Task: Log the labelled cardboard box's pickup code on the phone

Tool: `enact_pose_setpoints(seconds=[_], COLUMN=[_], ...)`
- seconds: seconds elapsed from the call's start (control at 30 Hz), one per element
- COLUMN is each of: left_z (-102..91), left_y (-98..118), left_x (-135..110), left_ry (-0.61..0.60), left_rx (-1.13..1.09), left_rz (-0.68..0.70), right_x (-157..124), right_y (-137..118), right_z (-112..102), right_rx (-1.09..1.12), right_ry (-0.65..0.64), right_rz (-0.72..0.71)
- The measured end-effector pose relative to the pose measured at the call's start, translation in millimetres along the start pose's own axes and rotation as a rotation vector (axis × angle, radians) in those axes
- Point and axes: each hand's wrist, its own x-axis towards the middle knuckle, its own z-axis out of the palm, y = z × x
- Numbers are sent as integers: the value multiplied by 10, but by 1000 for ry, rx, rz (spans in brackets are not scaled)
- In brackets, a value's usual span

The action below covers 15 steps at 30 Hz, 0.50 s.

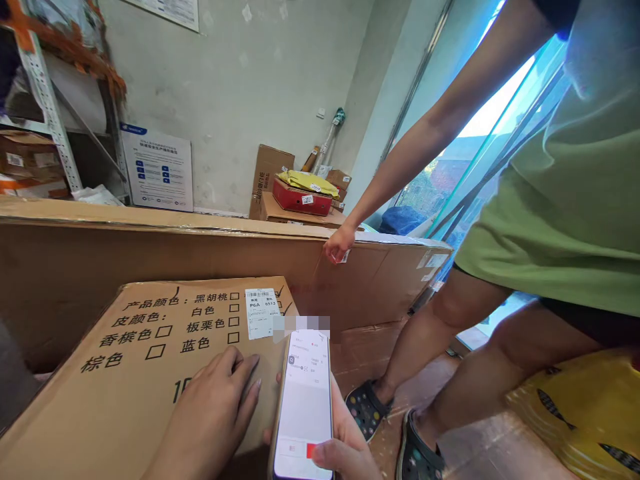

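The fingers (246, 368) of the left hand (213, 400) are resting a little apart on the printed carton (137, 393). The right hand (347, 433) is clasping the phone (303, 407) near the carton's right edge, with the thumb (327, 455) lying over the screen (304, 387).

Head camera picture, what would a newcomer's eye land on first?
Probably the lit phone at bottom centre, in the right hand. Left of it, the left hand rests on a printed cardboard box. At right, a co-worker's green shirt stands out.
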Motion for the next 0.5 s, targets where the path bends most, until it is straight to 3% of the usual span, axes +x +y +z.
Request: enact_pose_setpoints(seconds=[0.5], left_z=[-8], left_y=[17], left_x=[-6], left_ry=[-1], left_rx=[1], left_rz=[-3], right_x=[-22], right_y=[-9], right_z=[33], right_rx=[22], right_ry=[-68], right_rz=[10])
